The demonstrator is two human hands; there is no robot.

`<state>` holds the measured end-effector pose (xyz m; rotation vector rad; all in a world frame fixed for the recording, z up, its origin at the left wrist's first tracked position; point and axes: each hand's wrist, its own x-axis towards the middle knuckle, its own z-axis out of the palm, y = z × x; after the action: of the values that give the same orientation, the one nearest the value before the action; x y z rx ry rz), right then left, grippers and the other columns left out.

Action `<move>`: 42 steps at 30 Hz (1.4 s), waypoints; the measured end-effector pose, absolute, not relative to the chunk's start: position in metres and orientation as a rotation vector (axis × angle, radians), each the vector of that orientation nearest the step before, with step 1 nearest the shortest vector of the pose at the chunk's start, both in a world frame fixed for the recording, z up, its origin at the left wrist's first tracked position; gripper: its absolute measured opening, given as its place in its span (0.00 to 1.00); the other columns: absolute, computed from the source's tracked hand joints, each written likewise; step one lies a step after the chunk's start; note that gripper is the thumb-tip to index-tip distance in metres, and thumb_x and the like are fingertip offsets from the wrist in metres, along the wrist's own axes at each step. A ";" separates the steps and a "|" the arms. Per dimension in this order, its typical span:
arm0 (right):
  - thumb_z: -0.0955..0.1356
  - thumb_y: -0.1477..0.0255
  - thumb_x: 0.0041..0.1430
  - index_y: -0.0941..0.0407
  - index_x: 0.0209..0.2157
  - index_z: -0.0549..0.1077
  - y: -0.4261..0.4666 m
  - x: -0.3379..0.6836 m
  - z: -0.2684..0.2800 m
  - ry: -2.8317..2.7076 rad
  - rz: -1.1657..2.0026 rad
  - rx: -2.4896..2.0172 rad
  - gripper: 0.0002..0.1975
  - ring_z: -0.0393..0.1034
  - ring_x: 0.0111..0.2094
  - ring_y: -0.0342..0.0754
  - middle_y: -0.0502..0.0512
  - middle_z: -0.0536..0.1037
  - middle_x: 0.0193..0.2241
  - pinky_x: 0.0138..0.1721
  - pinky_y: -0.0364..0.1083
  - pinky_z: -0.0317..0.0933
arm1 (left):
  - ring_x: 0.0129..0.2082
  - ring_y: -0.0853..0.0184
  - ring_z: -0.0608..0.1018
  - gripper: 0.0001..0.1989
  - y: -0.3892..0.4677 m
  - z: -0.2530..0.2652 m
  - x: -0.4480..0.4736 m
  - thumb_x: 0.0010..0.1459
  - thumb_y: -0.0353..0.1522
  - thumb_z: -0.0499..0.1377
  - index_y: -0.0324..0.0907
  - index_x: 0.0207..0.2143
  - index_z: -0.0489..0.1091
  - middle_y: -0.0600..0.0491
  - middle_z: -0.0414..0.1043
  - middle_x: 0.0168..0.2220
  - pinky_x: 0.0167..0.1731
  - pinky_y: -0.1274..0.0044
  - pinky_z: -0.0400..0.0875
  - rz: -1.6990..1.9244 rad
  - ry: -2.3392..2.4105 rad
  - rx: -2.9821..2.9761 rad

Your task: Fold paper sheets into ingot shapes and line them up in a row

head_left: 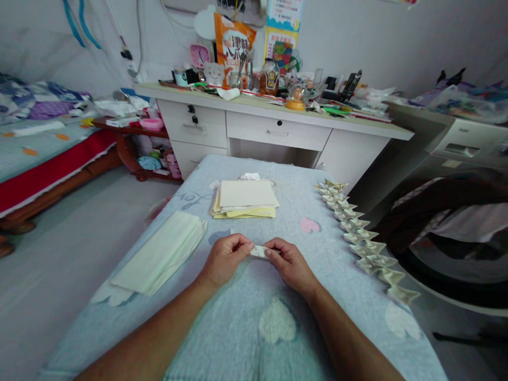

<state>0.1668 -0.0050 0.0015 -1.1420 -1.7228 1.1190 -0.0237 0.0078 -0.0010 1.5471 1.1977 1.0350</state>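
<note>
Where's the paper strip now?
In the head view, the paper strip is below centre, held between left hand and right hand, nearer than the paper stack.

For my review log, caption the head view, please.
Left hand and right hand pinch a pale strip; folded paper shapes line the right.

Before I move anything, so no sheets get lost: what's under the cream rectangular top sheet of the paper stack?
Under the cream top sheet, edges of yellow paper sheets show, above the light blue patterned cloth. Their covered middles, and anything between them, can't be seen.
</note>
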 end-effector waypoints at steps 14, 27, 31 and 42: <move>0.64 0.64 0.60 0.58 0.29 0.71 -0.004 0.168 -0.001 -1.677 1.141 -1.173 0.12 0.56 0.25 0.41 0.47 0.64 0.22 0.27 0.41 0.50 | 0.22 0.74 0.66 0.11 0.006 -0.004 -0.017 0.54 0.38 0.59 0.39 0.31 0.69 0.59 0.66 0.21 0.24 0.82 0.59 1.012 1.050 1.395; 0.67 0.65 0.58 0.57 0.34 0.73 -0.005 0.170 0.002 -1.542 1.296 -1.054 0.09 0.61 0.28 0.42 0.49 0.70 0.26 0.31 0.42 0.54 | 0.20 0.73 0.68 0.16 0.007 -0.002 -0.016 0.58 0.41 0.54 0.38 0.27 0.70 0.54 0.71 0.21 0.23 0.81 0.61 0.989 1.101 1.312; 0.66 0.66 0.57 0.57 0.34 0.74 -0.004 0.171 0.002 -1.556 1.238 -1.078 0.09 0.62 0.29 0.43 0.50 0.71 0.27 0.32 0.42 0.55 | 0.24 0.70 0.71 0.16 0.006 -0.002 -0.017 0.60 0.41 0.53 0.38 0.30 0.71 0.54 0.72 0.24 0.27 0.79 0.64 1.011 1.151 1.456; 0.69 0.67 0.53 0.55 0.32 0.65 -0.007 0.165 0.002 -1.361 1.331 -1.064 0.09 0.54 0.21 0.38 0.44 0.63 0.22 0.23 0.39 0.49 | 0.43 0.64 0.73 0.10 -0.005 0.003 -0.013 0.53 0.27 0.61 0.45 0.40 0.72 0.52 0.74 0.39 0.47 0.70 0.65 1.035 1.029 2.132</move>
<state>0.1655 -0.0066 0.0022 -1.0640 -1.3606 1.3309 -0.0129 -0.0047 0.0026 2.1316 1.0290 1.0347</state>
